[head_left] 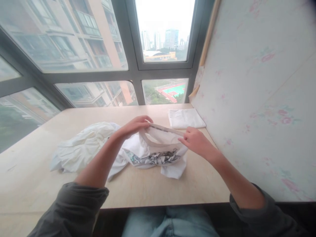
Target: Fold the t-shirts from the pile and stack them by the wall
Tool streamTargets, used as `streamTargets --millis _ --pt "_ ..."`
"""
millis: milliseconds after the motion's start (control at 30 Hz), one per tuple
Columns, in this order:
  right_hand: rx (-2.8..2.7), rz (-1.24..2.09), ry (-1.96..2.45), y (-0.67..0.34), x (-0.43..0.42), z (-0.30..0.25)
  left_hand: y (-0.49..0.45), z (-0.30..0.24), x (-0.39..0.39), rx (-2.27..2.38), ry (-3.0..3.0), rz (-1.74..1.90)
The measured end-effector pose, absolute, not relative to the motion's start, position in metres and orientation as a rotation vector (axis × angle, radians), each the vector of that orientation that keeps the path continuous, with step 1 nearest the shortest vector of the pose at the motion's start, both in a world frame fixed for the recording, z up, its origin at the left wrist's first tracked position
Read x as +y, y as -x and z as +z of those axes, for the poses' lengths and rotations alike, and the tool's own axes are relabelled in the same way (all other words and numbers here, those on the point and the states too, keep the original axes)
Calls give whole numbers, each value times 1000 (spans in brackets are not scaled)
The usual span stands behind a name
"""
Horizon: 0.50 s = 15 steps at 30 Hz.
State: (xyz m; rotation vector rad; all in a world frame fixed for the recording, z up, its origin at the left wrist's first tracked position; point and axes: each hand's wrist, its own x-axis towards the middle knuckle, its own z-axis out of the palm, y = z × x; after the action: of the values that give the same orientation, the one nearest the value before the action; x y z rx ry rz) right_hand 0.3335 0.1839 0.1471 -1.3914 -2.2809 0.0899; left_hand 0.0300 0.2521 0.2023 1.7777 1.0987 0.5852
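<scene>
A white T-shirt [153, 149] with a grey and green printed picture is held up by its collar, its lower part bunched on the table. My left hand [138, 125] pinches the left end of the collar. On the right end, my right hand [195, 140] closes its fingers round the same edge. Between the two hands the neckband is drawn out fairly straight and the neck opening gapes below it. The fingertips of both hands are partly hidden by the cloth.
Left of the shirt lies a crumpled heap of white cloth [84, 144]. A folded white cloth [186, 118] rests at the back right of the pale table [153, 192]. Windows rise behind; a flowered wall [259, 98] bounds the right side.
</scene>
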Motion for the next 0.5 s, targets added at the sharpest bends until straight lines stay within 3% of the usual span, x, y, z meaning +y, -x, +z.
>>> streamTargets --millis 100,333,500 --pt "-2135 209 1512 -321 187 147 -32 197 246 1091 -1728 679" --pt "-2157 526 1332 -285 209 131 -57 181 239 1120 -2131 585" --pt "-2010 386 1447 -292 217 129 -46 142 225 1393 -2191 683"
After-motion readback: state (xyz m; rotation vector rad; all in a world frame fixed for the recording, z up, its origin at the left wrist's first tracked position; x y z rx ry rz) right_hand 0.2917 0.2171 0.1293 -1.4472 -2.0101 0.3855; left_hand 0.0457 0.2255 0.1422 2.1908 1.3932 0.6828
